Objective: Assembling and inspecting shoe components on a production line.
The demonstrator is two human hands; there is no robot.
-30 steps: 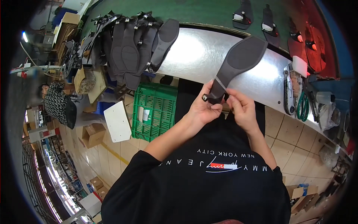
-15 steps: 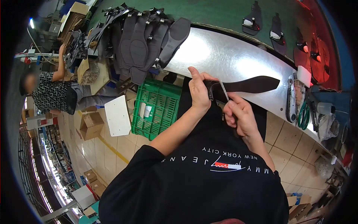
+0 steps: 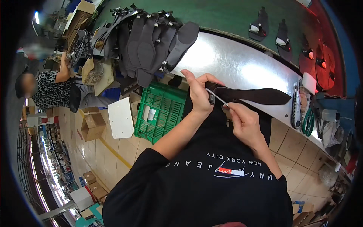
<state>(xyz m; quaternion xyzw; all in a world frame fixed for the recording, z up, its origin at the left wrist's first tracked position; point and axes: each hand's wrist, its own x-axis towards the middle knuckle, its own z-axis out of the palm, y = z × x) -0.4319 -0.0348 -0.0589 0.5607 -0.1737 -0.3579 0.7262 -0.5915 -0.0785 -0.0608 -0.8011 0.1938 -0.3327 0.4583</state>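
My left hand (image 3: 198,92) grips the heel end of a dark shoe sole (image 3: 257,95) that lies flat and sideways over the edge of the shiny metal table (image 3: 234,64). My right hand (image 3: 244,121) pinches a thin pale strip (image 3: 217,97) that runs up to the sole's heel end near my left thumb. A row of several dark grey soles (image 3: 151,41) with straps lies stacked on the table to the far left.
A green plastic crate (image 3: 160,111) stands on the tiled floor below the table, next to a white board (image 3: 121,117). Scissors with green handles (image 3: 308,121) and a tool lie at the table's right end. A seated person (image 3: 53,90) works at the left. Cardboard boxes dot the floor.
The sole has turned from tilted upright to flat and sideways. My hands have drawn apart, the right one pulling the pale strip down and away from the heel.
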